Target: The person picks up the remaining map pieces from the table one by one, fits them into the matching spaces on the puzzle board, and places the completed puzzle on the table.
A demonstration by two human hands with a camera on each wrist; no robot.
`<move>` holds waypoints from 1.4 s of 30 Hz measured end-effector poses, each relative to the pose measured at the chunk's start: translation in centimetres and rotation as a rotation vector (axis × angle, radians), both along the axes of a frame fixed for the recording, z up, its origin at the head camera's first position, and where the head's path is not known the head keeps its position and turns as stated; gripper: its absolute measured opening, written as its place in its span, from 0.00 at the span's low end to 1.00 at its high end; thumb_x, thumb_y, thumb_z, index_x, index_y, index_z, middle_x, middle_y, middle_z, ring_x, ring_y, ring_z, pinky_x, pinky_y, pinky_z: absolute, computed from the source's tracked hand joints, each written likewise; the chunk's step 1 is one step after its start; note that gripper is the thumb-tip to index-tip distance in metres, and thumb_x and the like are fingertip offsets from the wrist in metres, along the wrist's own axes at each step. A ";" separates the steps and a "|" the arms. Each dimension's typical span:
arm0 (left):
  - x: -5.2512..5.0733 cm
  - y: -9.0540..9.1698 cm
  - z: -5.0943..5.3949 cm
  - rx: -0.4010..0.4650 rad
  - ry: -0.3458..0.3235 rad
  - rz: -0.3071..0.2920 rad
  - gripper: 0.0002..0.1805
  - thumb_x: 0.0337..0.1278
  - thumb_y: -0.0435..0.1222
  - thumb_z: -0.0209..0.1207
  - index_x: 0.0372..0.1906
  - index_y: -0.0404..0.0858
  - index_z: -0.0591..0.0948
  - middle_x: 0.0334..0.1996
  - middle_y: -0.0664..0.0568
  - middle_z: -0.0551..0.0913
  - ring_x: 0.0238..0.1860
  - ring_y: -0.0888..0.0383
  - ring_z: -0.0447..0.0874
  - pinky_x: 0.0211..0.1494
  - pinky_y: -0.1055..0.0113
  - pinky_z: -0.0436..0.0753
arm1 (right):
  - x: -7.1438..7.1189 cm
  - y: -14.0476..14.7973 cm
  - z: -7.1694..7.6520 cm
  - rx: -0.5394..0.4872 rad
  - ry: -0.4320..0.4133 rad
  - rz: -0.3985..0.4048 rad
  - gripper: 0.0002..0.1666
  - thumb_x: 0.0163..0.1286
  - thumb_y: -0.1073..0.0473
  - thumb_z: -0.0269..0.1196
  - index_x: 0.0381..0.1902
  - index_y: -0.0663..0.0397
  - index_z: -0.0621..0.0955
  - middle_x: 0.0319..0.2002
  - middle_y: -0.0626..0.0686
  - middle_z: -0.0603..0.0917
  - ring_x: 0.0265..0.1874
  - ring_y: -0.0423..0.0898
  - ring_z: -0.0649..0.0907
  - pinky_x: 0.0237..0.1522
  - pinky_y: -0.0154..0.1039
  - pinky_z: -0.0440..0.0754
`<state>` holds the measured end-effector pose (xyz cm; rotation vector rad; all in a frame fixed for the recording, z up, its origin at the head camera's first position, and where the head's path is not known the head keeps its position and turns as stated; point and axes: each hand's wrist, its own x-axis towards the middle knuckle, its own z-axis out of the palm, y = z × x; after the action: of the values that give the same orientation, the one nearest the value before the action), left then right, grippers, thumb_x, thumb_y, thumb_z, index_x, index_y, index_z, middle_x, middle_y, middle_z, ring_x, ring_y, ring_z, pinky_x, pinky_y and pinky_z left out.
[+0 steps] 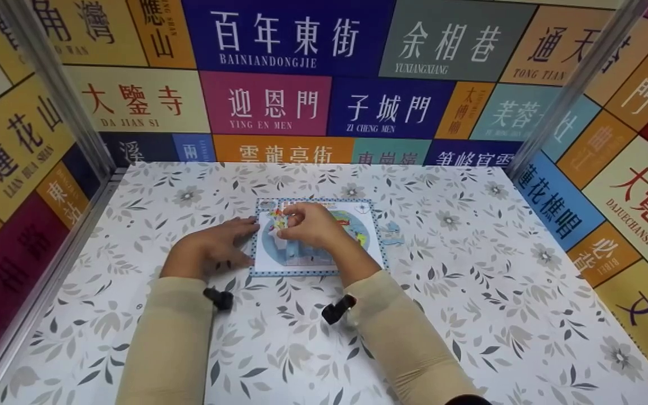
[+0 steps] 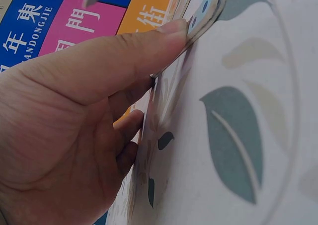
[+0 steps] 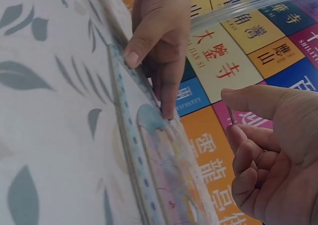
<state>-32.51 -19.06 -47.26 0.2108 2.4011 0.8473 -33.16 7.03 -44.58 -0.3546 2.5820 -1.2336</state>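
A flat map jigsaw puzzle (image 1: 376, 247) with a blue dotted border lies on the table, its printed oval partly hidden under my right hand. My right hand (image 1: 314, 225) is over the puzzle's left half. Between thumb and index finger it pinches a thin puzzle piece (image 3: 230, 115), seen edge-on in the right wrist view; its printed face cannot be made out there. At the puzzle's left edge is my left hand (image 1: 211, 247), fingers extended. In the left wrist view its thumb touches the dotted border (image 2: 206, 9), with the other fingers farther along the edge.
Light blue loose puzzle pieces (image 1: 393, 233) lie just right of the board. The table (image 1: 279, 354) has a white leaf-and-flower cover. Panels with colourful Chinese place-name signs (image 1: 265, 104) stand at the back and both sides, with metal posts (image 1: 560, 84) at the corners.
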 end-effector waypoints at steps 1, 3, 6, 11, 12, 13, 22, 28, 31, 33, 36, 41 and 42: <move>0.0 0.0 0.0 -0.001 0.001 0.002 0.53 0.57 0.48 0.77 0.84 0.67 0.61 0.89 0.67 0.44 0.91 0.49 0.31 0.90 0.34 0.37 | 0.0 0.0 -0.3 -0.003 0.001 -0.001 0.30 0.62 0.49 0.80 0.62 0.44 0.85 0.39 0.46 0.85 0.35 0.42 0.81 0.40 0.37 0.80; 0.1 0.0 0.0 -0.005 0.008 -0.001 0.53 0.57 0.48 0.77 0.84 0.66 0.61 0.89 0.67 0.44 0.91 0.49 0.32 0.90 0.35 0.37 | -0.1 -0.1 -0.9 -0.004 0.002 0.009 0.30 0.62 0.49 0.80 0.62 0.45 0.85 0.36 0.45 0.84 0.33 0.42 0.80 0.38 0.36 0.79; 0.0 0.0 0.0 -0.030 0.039 -0.036 0.53 0.59 0.48 0.76 0.85 0.63 0.60 0.90 0.65 0.43 0.91 0.48 0.32 0.90 0.35 0.39 | -0.3 -0.2 -1.5 -0.007 -0.009 0.027 0.32 0.63 0.49 0.79 0.64 0.46 0.85 0.35 0.45 0.85 0.32 0.41 0.79 0.37 0.36 0.78; 0.1 0.0 0.0 -0.041 0.051 -0.056 0.53 0.60 0.46 0.75 0.86 0.61 0.59 0.90 0.64 0.42 0.91 0.47 0.31 0.90 0.34 0.38 | -0.4 -0.3 -2.2 0.014 -0.028 0.029 0.32 0.64 0.50 0.79 0.65 0.48 0.85 0.37 0.46 0.85 0.33 0.42 0.80 0.37 0.37 0.79; 0.1 0.0 0.0 -0.038 0.044 -0.046 0.53 0.60 0.46 0.76 0.86 0.61 0.59 0.90 0.65 0.42 0.91 0.47 0.30 0.90 0.35 0.38 | -0.5 -0.4 -2.3 0.024 -0.030 0.028 0.32 0.63 0.50 0.80 0.64 0.49 0.86 0.37 0.46 0.85 0.34 0.41 0.80 0.37 0.37 0.79; 0.1 0.0 0.0 -0.036 0.038 -0.040 0.53 0.60 0.46 0.76 0.86 0.61 0.59 0.90 0.65 0.42 0.91 0.47 0.30 0.90 0.35 0.37 | -0.5 -0.4 -2.4 0.032 -0.033 0.028 0.32 0.63 0.50 0.80 0.64 0.49 0.86 0.38 0.46 0.85 0.34 0.41 0.80 0.37 0.36 0.78; 0.1 0.0 -0.1 -0.006 0.005 0.004 0.54 0.57 0.44 0.77 0.85 0.63 0.60 0.90 0.67 0.42 0.91 0.49 0.30 0.90 0.36 0.36 | -0.7 -0.7 -3.3 0.091 -0.036 0.035 0.30 0.62 0.51 0.80 0.61 0.50 0.86 0.37 0.46 0.86 0.33 0.41 0.80 0.36 0.35 0.77; 0.1 0.1 -0.1 0.000 0.008 -0.002 0.54 0.58 0.44 0.77 0.85 0.63 0.60 0.90 0.66 0.42 0.91 0.48 0.30 0.90 0.35 0.35 | -0.8 -0.8 -3.6 0.115 -0.025 0.033 0.28 0.61 0.53 0.81 0.58 0.50 0.86 0.36 0.46 0.86 0.32 0.40 0.81 0.37 0.35 0.77; 0.1 0.1 -0.1 0.003 0.007 0.001 0.54 0.58 0.44 0.77 0.85 0.64 0.61 0.90 0.66 0.42 0.91 0.48 0.30 0.90 0.35 0.35 | -0.8 -0.9 -3.8 0.122 -0.005 0.037 0.29 0.61 0.52 0.80 0.59 0.51 0.87 0.39 0.48 0.86 0.34 0.41 0.82 0.39 0.36 0.78; 0.1 0.0 -0.1 -0.002 0.019 -0.010 0.53 0.58 0.44 0.77 0.85 0.63 0.61 0.90 0.66 0.43 0.91 0.48 0.30 0.90 0.35 0.36 | -0.7 -0.9 -3.9 0.135 0.016 0.039 0.29 0.61 0.51 0.80 0.59 0.51 0.87 0.43 0.50 0.86 0.38 0.43 0.82 0.43 0.38 0.80; 0.1 0.0 -0.1 -0.020 0.042 -0.029 0.53 0.58 0.46 0.77 0.85 0.62 0.61 0.90 0.65 0.43 0.91 0.47 0.31 0.90 0.35 0.37 | -0.6 -1.0 -3.9 0.168 0.056 0.047 0.28 0.61 0.50 0.80 0.58 0.51 0.88 0.51 0.52 0.85 0.46 0.46 0.82 0.52 0.43 0.82; 0.0 0.1 -0.1 -0.046 0.055 -0.041 0.54 0.57 0.48 0.77 0.85 0.62 0.61 0.90 0.65 0.43 0.91 0.47 0.32 0.90 0.34 0.38 | -0.4 -1.2 -3.9 0.205 0.085 0.057 0.29 0.61 0.49 0.80 0.58 0.52 0.88 0.58 0.53 0.85 0.54 0.49 0.82 0.62 0.49 0.83; 0.0 0.0 -0.1 -0.048 0.052 -0.038 0.54 0.57 0.49 0.77 0.85 0.63 0.61 0.90 0.65 0.43 0.91 0.47 0.32 0.90 0.34 0.38 | -0.4 -1.3 -3.9 0.208 0.083 0.056 0.29 0.61 0.49 0.80 0.58 0.52 0.88 0.58 0.52 0.85 0.54 0.49 0.82 0.62 0.49 0.83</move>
<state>-32.52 -19.02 -47.34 0.2620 2.4544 0.7753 -33.58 5.78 -48.49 -0.4394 2.7187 -0.9397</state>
